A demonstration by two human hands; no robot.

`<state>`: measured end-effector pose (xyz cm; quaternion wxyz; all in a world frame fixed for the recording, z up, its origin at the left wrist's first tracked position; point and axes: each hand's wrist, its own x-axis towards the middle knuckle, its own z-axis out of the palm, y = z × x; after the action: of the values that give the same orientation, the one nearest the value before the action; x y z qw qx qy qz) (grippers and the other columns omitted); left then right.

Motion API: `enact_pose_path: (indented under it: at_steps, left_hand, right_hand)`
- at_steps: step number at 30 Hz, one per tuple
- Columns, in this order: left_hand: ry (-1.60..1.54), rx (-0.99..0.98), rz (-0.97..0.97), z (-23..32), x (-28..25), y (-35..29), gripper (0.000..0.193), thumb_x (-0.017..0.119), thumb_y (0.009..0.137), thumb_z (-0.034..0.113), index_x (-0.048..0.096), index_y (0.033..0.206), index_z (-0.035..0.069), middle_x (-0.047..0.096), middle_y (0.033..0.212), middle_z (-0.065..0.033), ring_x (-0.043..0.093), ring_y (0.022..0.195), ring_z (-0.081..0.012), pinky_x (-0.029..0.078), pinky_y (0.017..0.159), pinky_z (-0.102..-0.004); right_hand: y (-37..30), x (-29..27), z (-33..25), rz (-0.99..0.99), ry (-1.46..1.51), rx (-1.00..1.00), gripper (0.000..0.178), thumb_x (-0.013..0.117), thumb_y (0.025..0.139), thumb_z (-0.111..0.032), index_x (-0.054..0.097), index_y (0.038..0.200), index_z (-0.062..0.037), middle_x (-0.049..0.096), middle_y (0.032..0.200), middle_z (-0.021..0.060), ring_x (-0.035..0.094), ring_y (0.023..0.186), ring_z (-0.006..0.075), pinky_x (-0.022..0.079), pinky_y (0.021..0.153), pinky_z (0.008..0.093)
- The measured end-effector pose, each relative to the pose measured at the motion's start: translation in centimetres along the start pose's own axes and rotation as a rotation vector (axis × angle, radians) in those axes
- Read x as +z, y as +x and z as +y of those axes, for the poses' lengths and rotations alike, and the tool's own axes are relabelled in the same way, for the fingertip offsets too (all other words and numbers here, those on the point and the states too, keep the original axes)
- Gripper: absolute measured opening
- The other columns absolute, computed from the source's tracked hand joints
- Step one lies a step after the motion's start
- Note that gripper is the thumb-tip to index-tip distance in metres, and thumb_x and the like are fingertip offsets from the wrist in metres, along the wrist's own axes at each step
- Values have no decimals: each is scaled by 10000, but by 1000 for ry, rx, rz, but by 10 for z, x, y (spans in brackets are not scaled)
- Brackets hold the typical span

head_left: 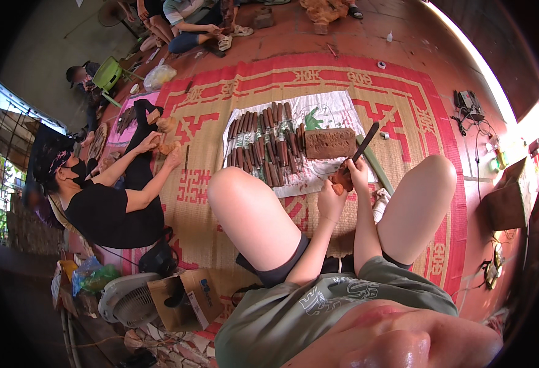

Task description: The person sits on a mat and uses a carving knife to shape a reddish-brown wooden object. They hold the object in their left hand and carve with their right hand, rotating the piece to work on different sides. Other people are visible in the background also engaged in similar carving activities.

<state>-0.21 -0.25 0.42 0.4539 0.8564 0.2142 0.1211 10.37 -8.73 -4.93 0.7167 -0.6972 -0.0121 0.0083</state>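
Between my knees, my left hand (331,201) is closed around a small reddish-brown piece (342,179) that looks like carved wood. My right hand (359,173) sits just beside it, fingers wrapped round the lower end of a long dark stick-shaped tool (366,141). The tool slants up and to the right; its lower end is hidden by my fingers. Ahead of my hands, a brown block (331,143) rests on a white printed cloth (318,104). Several wooden-handled tools (268,144) lie in rows on the cloth, left of the block.
A patterned red and tan mat (186,150) covers the tiled floor. At left, a person in black (107,208) handles a wooden piece. A green strip (377,162) borders the cloth. A cardboard box (186,300) and fan (128,300) stand lower left; cables (475,126) lie right.
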Motion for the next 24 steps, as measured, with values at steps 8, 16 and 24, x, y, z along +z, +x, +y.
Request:
enact_pose_path:
  at_steps: [8, 16, 24]
  left_hand:
    - [-13, -51, -5, -1, 4, 1, 375, 726, 617, 233, 485, 810, 20, 602, 764, -188, 596, 735, -372, 473, 642, -432]
    - [-40, -20, 26, 2, 2, 0, 366, 717, 623, 228, 486, 813, 17, 601, 768, -193, 596, 733, -371, 471, 627, -432]
    - [-11, -10, 20, -3, 3, 0, 373, 729, 619, 228, 488, 811, 18, 603, 758, -192, 598, 726, -371, 475, 629, -431]
  right_hand:
    - [5, -11, 14, -79, 161, 93, 160, 531, 893, -143, 573, 789, -28, 571, 734, -13, 519, 688, 77, 419, 638, 233]
    - [2, -4, 3, -24, -61, 36, 159, 546, 878, -134, 572, 773, -18, 568, 695, -3, 515, 658, 80, 419, 621, 234]
    - [3, -9, 9, -56, 74, 84, 147, 544, 883, -142, 571, 791, -30, 559, 688, -14, 510, 634, 81, 408, 593, 223]
